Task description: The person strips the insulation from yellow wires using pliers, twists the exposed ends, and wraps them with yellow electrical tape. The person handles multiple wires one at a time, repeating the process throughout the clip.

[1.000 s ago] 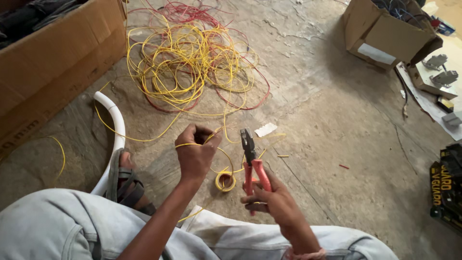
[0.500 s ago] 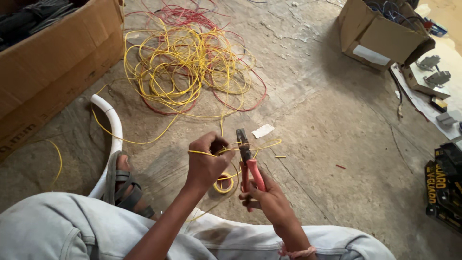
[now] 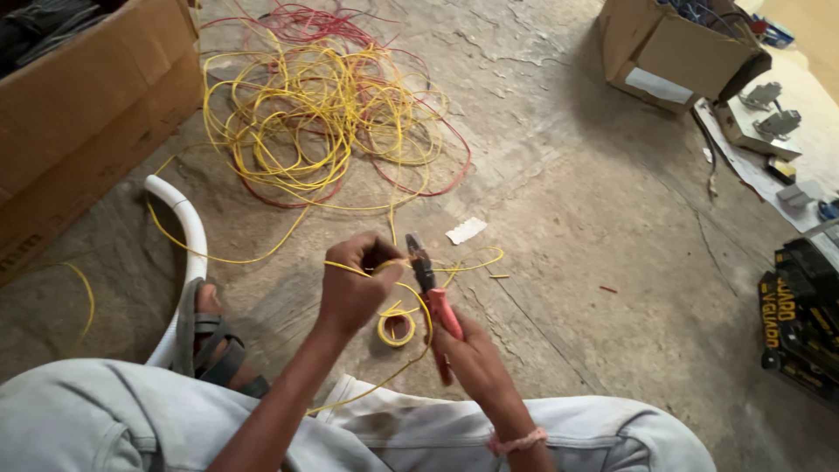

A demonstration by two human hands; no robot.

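Note:
My left hand [image 3: 354, 284] pinches a yellow wire [image 3: 415, 293] that runs from the tangled pile of yellow and red wires [image 3: 323, 114] on the concrete floor. My right hand [image 3: 472, 354] grips red-handled pliers [image 3: 428, 284], whose dark jaws meet the wire right beside my left fingertips. A small yellow coil of wire [image 3: 395, 328] lies on the floor just below both hands. The wire's loose end trails down over my light trousers [image 3: 419, 433].
A white curved pipe [image 3: 188, 240] lies by my sandalled foot [image 3: 210, 336]. A large cardboard box [image 3: 83, 114] stands at left, another cardboard box [image 3: 673, 52] at top right, with metal parts [image 3: 765, 109] and black packages [image 3: 800, 323] along the right edge. A white paper scrap [image 3: 465, 230] lies nearby.
My left hand moved right and up toward the pliers. The pliers' jaws now sit at the wire by my left fingers, where before the hands were apart.

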